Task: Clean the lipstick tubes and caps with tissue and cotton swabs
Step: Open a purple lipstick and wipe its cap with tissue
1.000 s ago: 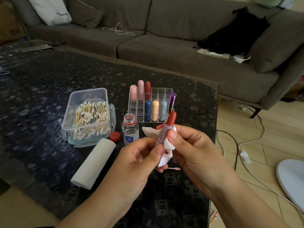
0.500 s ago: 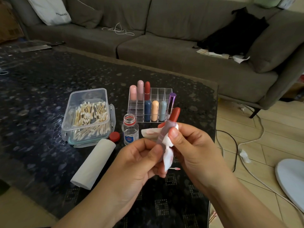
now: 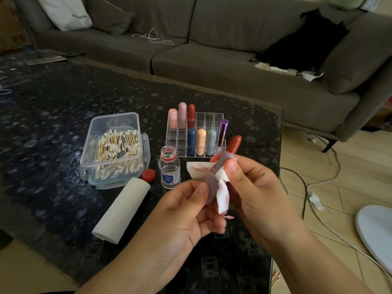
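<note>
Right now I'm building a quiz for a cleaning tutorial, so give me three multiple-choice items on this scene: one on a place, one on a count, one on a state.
1. Where does the red bottle cap lie?
A. Inside the swab box
B. On the table between the swab box and the small bottle
C. On the sofa

2. How many lipsticks stand in the clear organizer?
A. Four
B. Seven
C. Ten

3. What is the state of the small bottle?
A. Open, its cap off
B. Capped
C. Tipped on its side

Answers:
1 B: the cap sits on the table at the box's front right corner, left of the bottle.
2 B: three stand in the back row, four in the front.
3 A: the bottle's mouth is bare and it stands upright.
</note>
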Available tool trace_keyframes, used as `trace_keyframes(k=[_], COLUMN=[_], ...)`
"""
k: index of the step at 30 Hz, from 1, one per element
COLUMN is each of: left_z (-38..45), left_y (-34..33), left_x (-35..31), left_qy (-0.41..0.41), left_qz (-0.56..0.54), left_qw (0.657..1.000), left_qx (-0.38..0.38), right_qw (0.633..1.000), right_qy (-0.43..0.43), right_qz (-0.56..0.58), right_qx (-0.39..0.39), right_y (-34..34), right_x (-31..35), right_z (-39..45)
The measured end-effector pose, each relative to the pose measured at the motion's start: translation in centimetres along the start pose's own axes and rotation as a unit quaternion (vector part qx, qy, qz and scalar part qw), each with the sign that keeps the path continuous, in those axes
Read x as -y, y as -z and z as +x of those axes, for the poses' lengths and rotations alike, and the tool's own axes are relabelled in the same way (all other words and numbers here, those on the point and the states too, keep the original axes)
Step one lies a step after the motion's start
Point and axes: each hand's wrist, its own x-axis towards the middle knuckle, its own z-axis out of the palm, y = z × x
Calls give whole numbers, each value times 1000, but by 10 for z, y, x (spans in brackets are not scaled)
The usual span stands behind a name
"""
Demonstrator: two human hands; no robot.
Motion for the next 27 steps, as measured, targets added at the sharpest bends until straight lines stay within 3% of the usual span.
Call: trace_keyframes(k=[8,14,23,27], left_z=[4,3,7,6], left_y=[6,-1,4,3], left_x=[8,2,2,3], left_qy=[-120,-16,-155,-107], left_qz=[139,18,108,81], left_qw=[981,1000,979,990], left_qx=[-68,-12,-72,-50], right_qw=[997,999,998,996], right_qy=[35,2,46,44], right_qz=[-67,-24,-48,-67], right_qx=[-29,-30,-4,-29], right_y=[-1,0,-2,-2], right_x=[-7,-4,-7,-5], right_z=[-1,-2,-1,-1])
